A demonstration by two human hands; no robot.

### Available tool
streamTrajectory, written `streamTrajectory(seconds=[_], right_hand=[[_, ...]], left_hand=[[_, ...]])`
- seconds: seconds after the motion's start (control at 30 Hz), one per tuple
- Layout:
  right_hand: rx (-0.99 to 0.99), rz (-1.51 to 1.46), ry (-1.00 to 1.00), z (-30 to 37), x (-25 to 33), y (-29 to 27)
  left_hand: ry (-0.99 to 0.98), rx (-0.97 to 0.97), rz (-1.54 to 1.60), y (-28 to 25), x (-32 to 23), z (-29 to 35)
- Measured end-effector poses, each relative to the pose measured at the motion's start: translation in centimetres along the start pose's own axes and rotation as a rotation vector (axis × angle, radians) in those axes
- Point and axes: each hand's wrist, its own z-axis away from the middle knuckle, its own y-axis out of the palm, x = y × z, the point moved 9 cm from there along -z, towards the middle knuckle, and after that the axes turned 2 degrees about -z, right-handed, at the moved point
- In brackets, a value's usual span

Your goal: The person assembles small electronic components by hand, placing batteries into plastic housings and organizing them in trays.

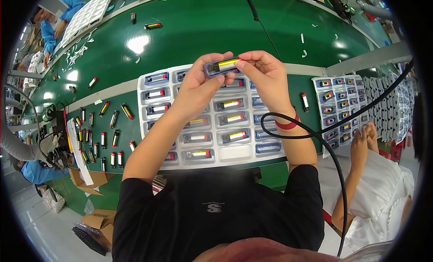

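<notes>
In the head view, looking down, a person's two bare hands are meeting above a green work surface [189, 41]. Between them they are holding an oblong, see-through blue plastic case [209, 71], with a shiny yellow cylindrical cell [228, 64] lying inside it. The case's long axis is running left to right across the person's front, its right end tilting slightly higher in the picture and farther from the body.

The left hand [198, 82] is cradling the dark left end, its thumb lying along the near edge and its fingers curling behind the far side. The right hand [269, 72] is reaching in from the right, its thumb and fingers closing on the cell's red end. The left hand is covering more of the case; the right is touching only that end.

Below the hands, nearer the body, a white moulded plastic tray [235, 152] is carrying rows of similar blue cases, most showing yellow cells. Loose red-and-yellow cells [103, 139] are lying scattered left of the tray. A thick black cable [331, 158] is looping over the view near the right wrist.
</notes>
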Motion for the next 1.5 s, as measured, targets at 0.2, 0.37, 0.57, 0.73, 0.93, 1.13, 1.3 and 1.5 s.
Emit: streamTrajectory(seconds=[0.2, 0.37, 0.57, 0.73, 0.93, 1.13, 1.3, 1.5], right_hand=[[-0.02, 0.018, 0.003, -0.3, -0.4, 0.0], [-0.037, 0.019, 0.027, -0.3, -0.8, 0.2], [-0.049, 0.369, -0.388, 0.0, 1.1, 1.1], [0.134, -0.164, 0.05, -0.9, -1.1, 1.6], [0.356, 0.606, -0.398, 1.6, 2.4, 3.6], [0.16, 0.741, -0.616, 3.0, 4.2, 4.2], [0.049, 0.317, -0.457, 1.6, 1.8, 3.1], [0.15, 0.62, -0.084, 6.8, 1.0, 0.3]], left_hand=[[0.031, -0.017, 0.021, -0.6, 0.2, -0.3], [0.025, -0.023, 0.011, -0.6, 0.6, -0.4], [0.049, -0.057, 0.082, -1.5, 0.8, -0.5], [0.077, 0.042, -0.262, -0.5, -0.7, -0.1], [0.354, 0.043, -1.139, -0.7, -4.8, 2.0], [0.432, 0.111, -1.148, 0.4, -6.2, 2.2], [0.389, -0.065, -0.924, -0.7, -5.1, 1.7], [0.195, 0.337, -1.033, -0.6, -3.8, 2.2]])
